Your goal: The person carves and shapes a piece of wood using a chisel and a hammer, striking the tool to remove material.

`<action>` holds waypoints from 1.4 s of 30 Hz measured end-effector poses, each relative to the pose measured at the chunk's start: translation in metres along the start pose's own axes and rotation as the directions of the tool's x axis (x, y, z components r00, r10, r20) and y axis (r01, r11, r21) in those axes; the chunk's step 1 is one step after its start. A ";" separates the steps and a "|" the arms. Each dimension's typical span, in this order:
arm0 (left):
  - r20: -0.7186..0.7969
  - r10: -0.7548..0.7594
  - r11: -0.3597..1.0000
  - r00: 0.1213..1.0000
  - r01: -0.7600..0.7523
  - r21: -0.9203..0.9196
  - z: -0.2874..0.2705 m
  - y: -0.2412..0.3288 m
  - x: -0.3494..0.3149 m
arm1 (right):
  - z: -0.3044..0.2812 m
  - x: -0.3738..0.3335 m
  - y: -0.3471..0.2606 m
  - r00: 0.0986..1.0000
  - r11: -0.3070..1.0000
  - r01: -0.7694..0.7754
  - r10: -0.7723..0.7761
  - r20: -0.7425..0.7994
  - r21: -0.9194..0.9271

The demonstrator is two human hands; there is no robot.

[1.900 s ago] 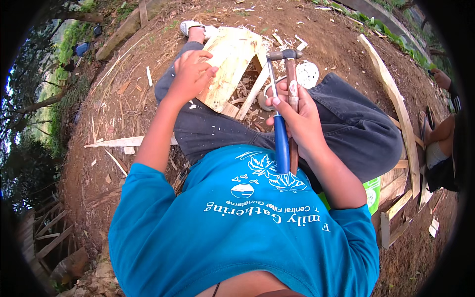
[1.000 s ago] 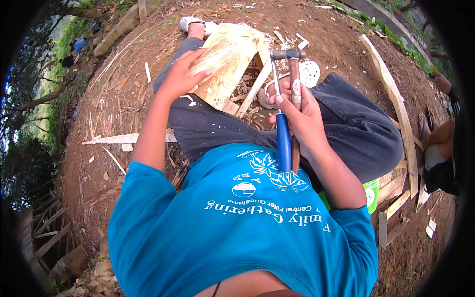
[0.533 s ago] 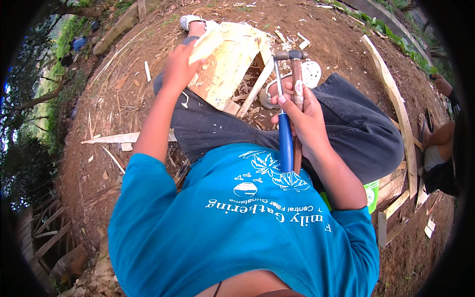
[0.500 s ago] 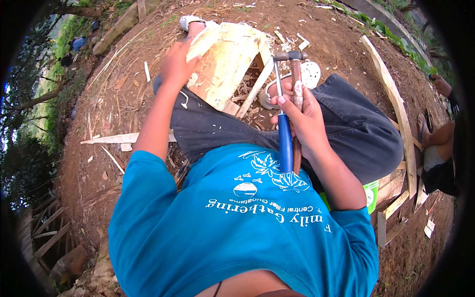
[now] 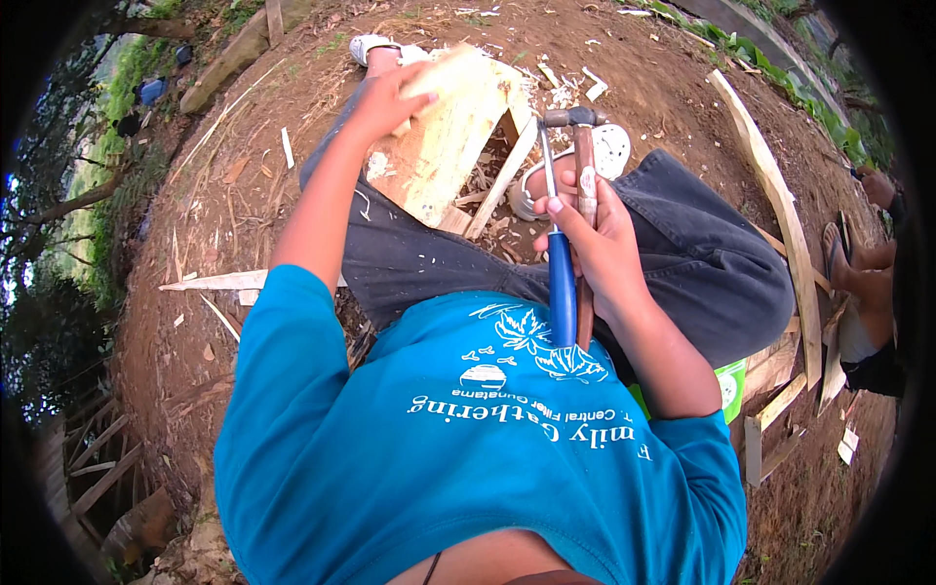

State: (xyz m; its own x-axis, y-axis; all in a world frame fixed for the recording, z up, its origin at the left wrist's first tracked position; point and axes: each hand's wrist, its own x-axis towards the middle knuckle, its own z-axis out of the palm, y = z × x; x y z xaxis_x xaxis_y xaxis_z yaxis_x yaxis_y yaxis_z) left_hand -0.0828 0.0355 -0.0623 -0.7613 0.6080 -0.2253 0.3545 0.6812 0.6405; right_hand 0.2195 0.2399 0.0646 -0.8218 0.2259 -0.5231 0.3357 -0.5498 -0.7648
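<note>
Brown earth, strewn with pale wood chips, surrounds a smooth, grainy board at twelve o'clock. Over it, at eleven, the half-curled left hand grips a blurred wood piece. At two, the right hand wraps a wooden-handled hammer and slim blue-handled tool.

It's bare brown earth underneath it all, and right on it stands the low wooden counter! Pale shavings litter the ground just beside it, a pointed wooden strip lies out left, a long plank runs down the right, a white scrap below.
</note>
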 end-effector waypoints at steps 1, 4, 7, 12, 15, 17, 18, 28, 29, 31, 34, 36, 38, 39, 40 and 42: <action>-0.089 -0.075 0.991 0.993 0.084 0.102 0.000 -0.001 0.016 | -0.001 0.001 0.003 1.000 1.000 0.009 -0.009 -0.003 -0.004; -0.299 -0.056 0.885 0.953 0.186 0.427 -0.008 0.005 0.032 | -0.002 0.001 0.006 1.000 1.000 0.017 -0.017 -0.014 0.004; -0.270 0.005 0.992 0.963 0.030 0.122 -0.023 -0.001 0.024 | -0.005 0.002 0.008 1.000 1.000 0.005 -0.005 -0.011 0.013; 0.109 0.077 0.964 0.991 -0.046 -0.261 -0.023 0.037 -0.032 | -0.004 0.002 0.005 1.000 1.000 -0.011 0.012 -0.029 0.018; 0.127 0.096 0.980 0.987 -0.071 -0.186 -0.002 0.021 -0.035 | -0.002 0.001 0.004 1.000 1.000 -0.007 0.007 -0.014 0.017; 0.097 0.023 0.997 0.995 -0.016 -0.072 -0.001 0.020 -0.024 | 0.000 -0.002 0.000 1.000 0.999 -0.023 0.023 -0.005 0.031; -0.002 0.032 0.998 0.999 -0.032 0.048 0.000 0.010 -0.014 | 0.001 -0.002 0.000 1.000 1.000 -0.020 0.020 -0.003 0.020; -0.273 -0.027 0.993 0.962 -0.005 -0.118 -0.018 -0.020 0.008 | -0.002 0.001 0.009 0.999 0.999 0.039 -0.039 -0.018 -0.005; -0.251 0.006 0.989 0.968 -0.042 -0.140 -0.018 -0.015 -0.005 | -0.002 0.002 0.008 0.999 0.999 0.035 -0.035 -0.020 -0.009; -0.213 0.071 0.976 0.975 -0.111 -0.186 -0.013 0.002 -0.036 | -0.002 0.001 0.010 1.000 1.000 0.028 -0.028 -0.010 -0.004; -0.076 -0.055 0.981 0.996 0.039 -0.192 0.007 0.051 -0.084 | -0.003 0.000 0.012 0.999 0.999 0.035 -0.035 -0.005 -0.014; -0.092 -0.009 0.998 0.996 0.003 -0.063 0.013 0.056 -0.098 | -0.001 0.000 0.011 0.999 0.999 0.036 -0.036 0.017 -0.030; -0.128 0.041 0.998 0.991 -0.035 0.056 0.017 0.059 -0.106 | 0.001 -0.003 0.009 1.000 0.999 0.024 -0.023 0.018 -0.044; -0.118 0.077 0.995 0.990 -0.069 0.073 0.016 0.056 -0.107 | 0.001 -0.004 0.006 1.000 0.998 0.021 -0.020 0.020 -0.052; -0.176 0.146 0.985 0.973 -0.126 0.121 0.015 0.053 -0.109 | 0.002 -0.005 0.005 0.999 0.999 0.024 -0.022 0.029 -0.042; -0.279 0.289 0.946 0.916 -0.229 0.229 0.013 0.051 -0.112 | 0.003 -0.004 0.005 0.998 0.999 0.030 -0.029 0.047 -0.021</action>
State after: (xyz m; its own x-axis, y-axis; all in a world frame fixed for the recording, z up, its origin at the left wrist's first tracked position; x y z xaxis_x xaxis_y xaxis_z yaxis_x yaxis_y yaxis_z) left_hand 0.0277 0.0075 -0.0143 -0.7463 0.6399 0.1834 0.6338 0.5990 0.4893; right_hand 0.2236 0.2337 0.0640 -0.8519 0.2038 -0.4824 0.3204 -0.5258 -0.7880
